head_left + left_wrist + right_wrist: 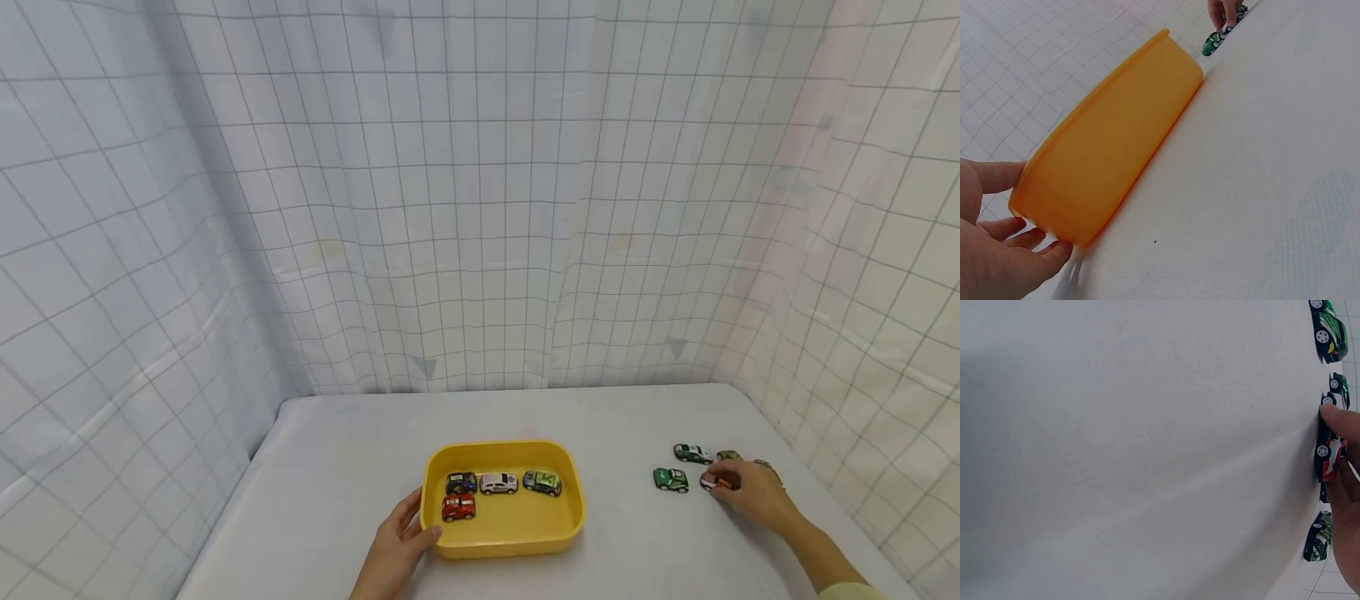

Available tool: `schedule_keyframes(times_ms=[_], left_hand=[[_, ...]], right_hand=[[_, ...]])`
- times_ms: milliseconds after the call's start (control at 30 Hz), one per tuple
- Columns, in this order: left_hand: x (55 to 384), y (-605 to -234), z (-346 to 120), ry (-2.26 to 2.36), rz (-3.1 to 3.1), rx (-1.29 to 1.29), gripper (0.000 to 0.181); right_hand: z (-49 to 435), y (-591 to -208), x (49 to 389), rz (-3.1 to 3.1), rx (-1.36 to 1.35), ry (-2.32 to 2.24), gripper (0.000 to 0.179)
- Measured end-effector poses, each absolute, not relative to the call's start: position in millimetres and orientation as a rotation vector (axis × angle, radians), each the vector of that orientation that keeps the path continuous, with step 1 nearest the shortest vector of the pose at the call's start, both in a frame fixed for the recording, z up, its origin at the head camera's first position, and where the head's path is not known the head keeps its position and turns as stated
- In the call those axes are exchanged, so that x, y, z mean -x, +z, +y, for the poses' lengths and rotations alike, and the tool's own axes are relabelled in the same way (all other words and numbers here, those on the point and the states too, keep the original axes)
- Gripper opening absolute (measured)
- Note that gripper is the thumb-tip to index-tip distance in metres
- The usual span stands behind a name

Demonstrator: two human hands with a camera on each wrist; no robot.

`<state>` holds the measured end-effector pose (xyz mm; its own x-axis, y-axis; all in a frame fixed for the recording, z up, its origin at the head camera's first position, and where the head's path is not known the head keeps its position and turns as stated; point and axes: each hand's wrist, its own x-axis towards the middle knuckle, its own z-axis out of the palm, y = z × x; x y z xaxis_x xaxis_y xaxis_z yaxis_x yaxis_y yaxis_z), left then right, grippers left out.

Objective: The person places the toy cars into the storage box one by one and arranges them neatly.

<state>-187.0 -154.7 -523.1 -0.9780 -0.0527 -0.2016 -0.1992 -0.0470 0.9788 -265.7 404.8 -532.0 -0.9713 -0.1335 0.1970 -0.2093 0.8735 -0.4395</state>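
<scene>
My left hand (396,537) grips the left end of a yellow plastic bin (521,527), thumb over the rim and fingers against the outer wall, as the left wrist view also shows. Inside the bin are a red toy car (458,507), a dark blue one (461,483), a white one (498,483) and a green one (542,482). Far to the right, my right hand (756,493) pinches a red-and-white toy car (1331,456) between thumb and fingers, low at the table surface. Part of that car is hidden by the fingers.
Around the right hand stand a green toy car (671,479), a green-and-white one (693,453) and an olive one (729,456). Another dark green car (1319,537) sits partly behind the hand. White gridded curtains (480,208) enclose the white table (330,467) at the back and sides.
</scene>
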Motion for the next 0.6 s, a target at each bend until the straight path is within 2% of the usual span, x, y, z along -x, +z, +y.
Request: schedule_keyframes(times_ms=[433, 600], left_hand=[[185.4, -523.5, -155.8, 2.198, 2.101, 0.213, 0.082], [185.1, -524.2, -156.3, 2.199, 2.106, 0.203, 0.082]], right_hand=[[406.5, -528.7, 264.7, -2.910, -0.231, 0.745, 0.037], [401.3, -522.5, 269.1, -2.874, -0.301, 0.762, 0.032]])
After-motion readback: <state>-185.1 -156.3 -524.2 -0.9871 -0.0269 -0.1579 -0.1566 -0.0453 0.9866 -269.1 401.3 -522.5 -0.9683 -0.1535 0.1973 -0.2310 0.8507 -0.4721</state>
